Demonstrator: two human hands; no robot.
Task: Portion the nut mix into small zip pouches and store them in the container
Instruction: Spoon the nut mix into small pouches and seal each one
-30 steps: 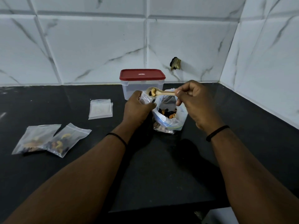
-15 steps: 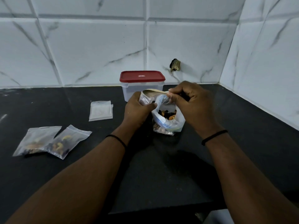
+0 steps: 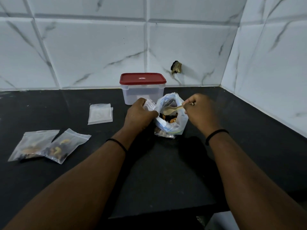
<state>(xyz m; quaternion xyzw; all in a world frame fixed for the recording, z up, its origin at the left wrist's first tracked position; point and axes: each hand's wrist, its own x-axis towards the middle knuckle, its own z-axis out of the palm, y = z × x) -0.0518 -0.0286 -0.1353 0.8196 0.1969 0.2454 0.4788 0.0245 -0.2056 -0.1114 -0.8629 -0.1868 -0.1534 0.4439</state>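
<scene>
Clear pouches: 2 filled pouches (image 3: pixel 48 145) done, 3rd pouch (image 3: pixel 149 105) gripped by L hand (image 3: pixel 139 113), R hand (image 3: pixel 198 110) pinching spoon (image 3: pixel 171 110) in nut bag (image 3: pixel 171 117); container (image 3: pixel 142 87) lidded, empties (image 3: pixel 100 113) left.

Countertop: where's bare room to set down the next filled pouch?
Bare black countertop lies between the forearms, right of the right hand toward the wall, and behind the empty pouches. Crowded: the nut bag, left hand and container cluster; two filled pouches fill front left.
</scene>
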